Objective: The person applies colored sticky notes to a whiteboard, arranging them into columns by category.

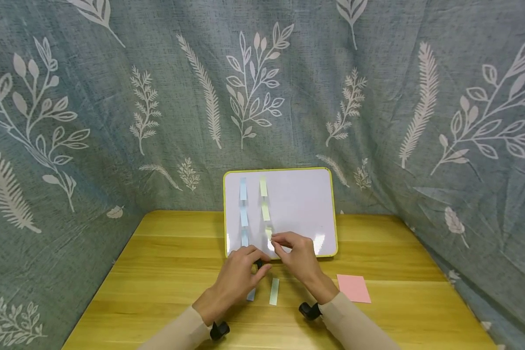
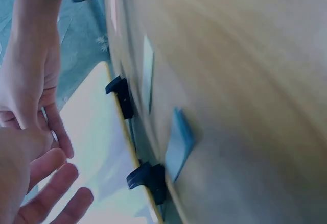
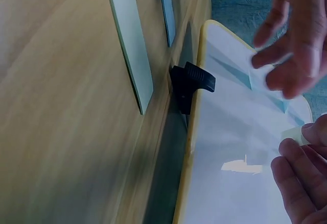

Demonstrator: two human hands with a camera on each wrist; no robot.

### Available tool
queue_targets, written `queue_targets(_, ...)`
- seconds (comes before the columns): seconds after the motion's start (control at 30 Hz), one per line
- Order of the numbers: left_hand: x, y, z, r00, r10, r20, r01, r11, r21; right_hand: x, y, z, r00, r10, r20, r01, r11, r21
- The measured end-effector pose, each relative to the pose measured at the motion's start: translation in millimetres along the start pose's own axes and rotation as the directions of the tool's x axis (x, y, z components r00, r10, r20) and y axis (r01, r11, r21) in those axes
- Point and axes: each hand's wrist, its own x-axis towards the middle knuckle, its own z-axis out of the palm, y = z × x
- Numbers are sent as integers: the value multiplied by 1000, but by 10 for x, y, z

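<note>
A whiteboard (image 1: pixel 299 204) with a yellow frame stands tilted back on the table. My right hand (image 1: pixel 298 253) pinches a small pale green sticky strip (image 1: pixel 269 232) between thumb and fingers, low on the board; the right wrist view shows the strip (image 3: pixel 294 134) at the fingertips. Above it, two more green strips (image 1: pixel 265 211) run in a column. Blue strips (image 1: pixel 243 188) form another column at the left. My left hand (image 1: pixel 240 270), fingers relaxed and holding nothing, hovers by the board's lower edge, partly covering a blue pad (image 1: pixel 251 294) on the table.
Beside the blue pad lies a narrow green pad (image 1: pixel 274 291) on the wooden table (image 1: pixel 170 272). A pink square pad (image 1: pixel 353 288) rests to the right. Black clips (image 2: pixel 121 96) grip the board's bottom edge. A leaf-patterned curtain (image 1: pixel 288 141) hangs behind.
</note>
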Motion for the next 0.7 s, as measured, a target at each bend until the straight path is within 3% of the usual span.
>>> queue_targets(0.13,72,-37,-48,995,3,-97,-1,1000,24,18,21,28,1000,-19,-12,19,1000,-14)
queue_targets(0.27,134,-77,-81,988,-19,-155,24,999,33,30,41,61,999,-35,-22,34,999,-26)
queue_targets(0.47,250,-146,-121,977,-45,-211,58,997,57,45,60,96,1000,-26,-14,25,999,-30)
queue_targets(0.7,393,-249,-161,970,-57,-234,80,993,91,34,81,135,1000,-8,-1,8,999,-38)
